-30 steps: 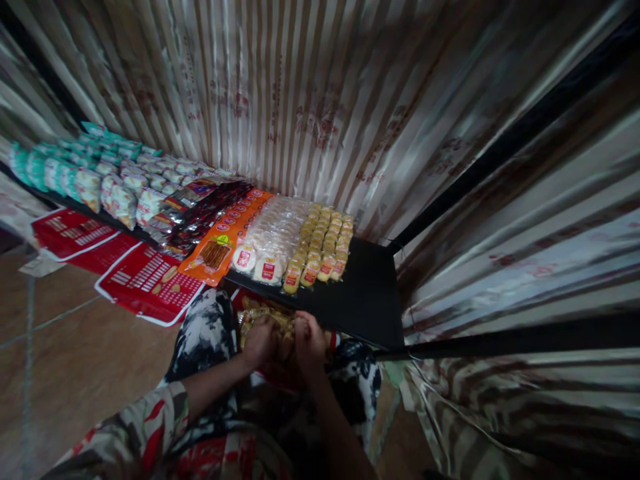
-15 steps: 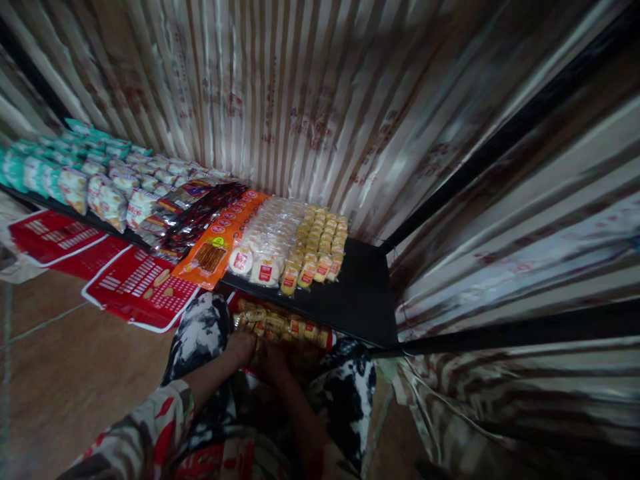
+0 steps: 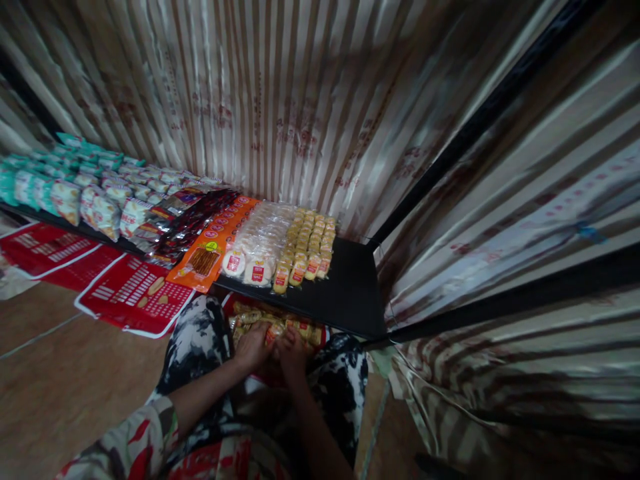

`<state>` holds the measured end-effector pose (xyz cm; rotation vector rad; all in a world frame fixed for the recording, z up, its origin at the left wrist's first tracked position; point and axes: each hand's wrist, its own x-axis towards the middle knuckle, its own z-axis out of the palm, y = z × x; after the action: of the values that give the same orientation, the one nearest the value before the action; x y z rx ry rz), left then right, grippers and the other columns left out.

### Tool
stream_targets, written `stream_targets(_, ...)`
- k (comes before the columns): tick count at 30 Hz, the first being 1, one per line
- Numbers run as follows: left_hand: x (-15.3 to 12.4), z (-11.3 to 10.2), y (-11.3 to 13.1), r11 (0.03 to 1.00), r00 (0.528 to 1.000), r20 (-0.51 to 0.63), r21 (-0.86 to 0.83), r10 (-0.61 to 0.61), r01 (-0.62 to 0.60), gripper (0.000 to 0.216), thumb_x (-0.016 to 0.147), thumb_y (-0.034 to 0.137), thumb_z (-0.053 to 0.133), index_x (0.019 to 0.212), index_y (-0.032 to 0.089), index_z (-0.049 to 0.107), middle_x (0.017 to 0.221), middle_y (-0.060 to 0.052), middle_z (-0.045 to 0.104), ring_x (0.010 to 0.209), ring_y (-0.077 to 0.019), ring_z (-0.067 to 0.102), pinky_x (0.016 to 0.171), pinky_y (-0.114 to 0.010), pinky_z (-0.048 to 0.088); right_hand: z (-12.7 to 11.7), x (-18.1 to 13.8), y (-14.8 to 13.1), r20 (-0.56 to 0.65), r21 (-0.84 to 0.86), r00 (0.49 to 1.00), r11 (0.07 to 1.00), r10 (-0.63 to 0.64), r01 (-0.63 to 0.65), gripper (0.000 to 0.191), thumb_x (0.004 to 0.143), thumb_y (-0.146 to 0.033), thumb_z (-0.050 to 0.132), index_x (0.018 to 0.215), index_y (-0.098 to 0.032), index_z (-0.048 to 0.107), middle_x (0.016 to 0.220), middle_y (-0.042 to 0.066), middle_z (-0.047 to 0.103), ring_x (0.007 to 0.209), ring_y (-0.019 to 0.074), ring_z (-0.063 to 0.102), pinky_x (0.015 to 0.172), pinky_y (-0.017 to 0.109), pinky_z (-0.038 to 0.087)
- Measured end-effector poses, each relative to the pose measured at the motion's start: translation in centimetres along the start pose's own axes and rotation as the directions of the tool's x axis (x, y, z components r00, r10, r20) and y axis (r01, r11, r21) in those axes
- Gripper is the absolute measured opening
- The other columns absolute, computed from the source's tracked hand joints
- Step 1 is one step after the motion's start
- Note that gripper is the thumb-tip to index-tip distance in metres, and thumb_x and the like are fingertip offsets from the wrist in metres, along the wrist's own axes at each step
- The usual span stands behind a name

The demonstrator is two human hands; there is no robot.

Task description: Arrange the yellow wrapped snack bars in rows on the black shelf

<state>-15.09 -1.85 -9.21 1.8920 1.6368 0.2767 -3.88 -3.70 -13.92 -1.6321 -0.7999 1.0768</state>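
Low between my knees sits a red bag [image 3: 327, 335] of yellow wrapped snack rolls [image 3: 303, 328]. Over it, my left hand [image 3: 251, 347] is closed around a wrapped snack roll [image 3: 273, 332] with an orange-red label. Close beside it, my right hand [image 3: 292, 351] has its fingers drawn together; what they pinch, if anything, is hidden. Just beyond my hands, rows of similar yellow snack rolls [image 3: 311, 248] stand on a black shelf [image 3: 345, 293]. Left of them are rows of clear-wrapped white round crackers [image 3: 255, 257].
Further left on the shelf lie an orange snack bag [image 3: 205, 257], dark red packets [image 3: 197, 223], white packets [image 3: 100, 210] and teal packets [image 3: 25, 187]. Red printed bags [image 3: 133, 293] hang below its edge. A striped curtain [image 3: 280, 100] and black poles [image 3: 450, 160] border the shelf.
My hands have moved slightly up and apart over the bag, and a labelled snack roll now shows between them. The view has shifted a little to the right.
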Motion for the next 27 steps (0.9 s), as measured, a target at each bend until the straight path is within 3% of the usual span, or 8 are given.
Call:
stream_targets(3, 0.0, -0.4, 1.8, 0.996, 0.997, -0.043, -0.068, 0.06, -0.063, 0.036, 0.081, 0.025, 0.045, 0.115, 0.017, 0.051, 0.114, -0.009, 0.055, 0.106, -0.0195, 0.052, 0.093, -0.03, 0.039, -1.2, -0.3, -1.6, 0.023, 0.058, 1.0, 0.998, 0.011, -0.013, 0.032, 0.061, -0.039, 0.06, 0.086, -0.019, 0.056, 0.075, 0.003, 0.066, 0.071, 0.0186, 0.064, 0.065, 0.029, 0.051)
stream_targets(6, 0.1, -0.5, 3.5, 0.981, 0.99, -0.096, -0.149, 0.108, -0.122, 0.036, 0.08, 0.023, 0.045, 0.115, 0.017, 0.051, 0.11, -0.008, 0.055, 0.104, -0.0188, 0.052, 0.092, -0.03, 0.041, -2.6, -0.6, -3.8, 0.078, 0.147, 0.996, 0.989, -0.03, 0.019, 0.028, 0.063, -0.038, 0.061, 0.082, -0.019, 0.054, 0.073, 0.001, 0.065, 0.068, 0.0164, 0.063, 0.063, 0.026, 0.051)
stream_targets(9, 0.4, -0.1, 5.2, 0.952, 0.972, -0.166, -0.23, 0.168, -0.204, 0.037, 0.08, 0.023, 0.044, 0.116, 0.016, 0.049, 0.108, -0.009, 0.055, 0.103, -0.0193, 0.052, 0.092, -0.033, 0.042, -4.1, -0.4, -5.8, 0.078, 0.16, 0.994, 0.985, -0.081, 0.067, 0.03, 0.067, -0.038, 0.06, 0.09, -0.019, 0.054, 0.077, 0.001, 0.065, 0.071, 0.0158, 0.063, 0.065, 0.026, 0.051)
stream_targets(13, 1.2, 0.3, 7.5, 0.89, 0.932, -0.256, -0.314, 0.255, -0.33, 0.049, 0.078, 0.018, 0.042, 0.126, 0.013, 0.04, 0.122, -0.012, 0.05, 0.114, -0.0192, 0.047, 0.1, -0.035, 0.038, -6.0, 1.6, -7.6, 0.01, 0.111, 0.987, 0.981, -0.162, 0.16, 0.04, 0.072, -0.04, 0.058, 0.105, -0.019, 0.053, 0.086, 0.004, 0.066, 0.077, 0.0169, 0.063, 0.07, 0.028, 0.051)
stream_targets(16, 2.0, -0.3, 9.5, 0.883, 0.922, -0.272, -0.308, 0.276, -0.355, 0.053, 0.077, 0.014, 0.04, 0.13, 0.008, 0.036, 0.129, -0.014, 0.046, 0.12, -0.0188, 0.042, 0.105, -0.034, 0.033, -7.2, 3.9, -8.6, -0.052, -0.007, 0.965, 0.967, -0.255, 0.255, 0.045, 0.073, -0.042, 0.055, 0.111, -0.017, 0.053, 0.093, 0.007, 0.065, 0.08, 0.0179, 0.063, 0.072, 0.03, 0.05)
stream_targets(20, 3.3, -1.2, 11.7, 0.908, 0.911, -0.227, -0.163, 0.345, -0.385, 0.056, 0.075, 0.012, 0.04, 0.131, 0.008, 0.036, 0.137, -0.013, 0.038, 0.128, -0.0206, 0.032, 0.11, -0.035, 0.027, -8.2, 6.9, -10.0, -0.098, -0.264, 0.916, 0.898, -0.388, 0.352, 0.048, 0.076, -0.042, 0.049, 0.116, -0.017, 0.053, 0.101, 0.01, 0.06, 0.082, 0.0185, 0.06, 0.076, 0.032, 0.048)
stream_targets(27, 5.3, -1.2, 13.4, 0.919, 0.908, -0.138, 0.043, 0.395, -0.393, 0.063, 0.072, 0.008, 0.04, 0.134, 0.007, 0.035, 0.143, -0.009, 0.031, 0.129, -0.0243, 0.027, 0.111, -0.035, 0.025, -8.4, 11.1, -11.1, -0.087, -0.497, 0.881, 0.786, -0.466, 0.367, 0.048, 0.079, -0.037, 0.04, 0.119, -0.013, 0.052, 0.099, 0.013, 0.055, 0.084, 0.0213, 0.056, 0.082, 0.038, 0.045)
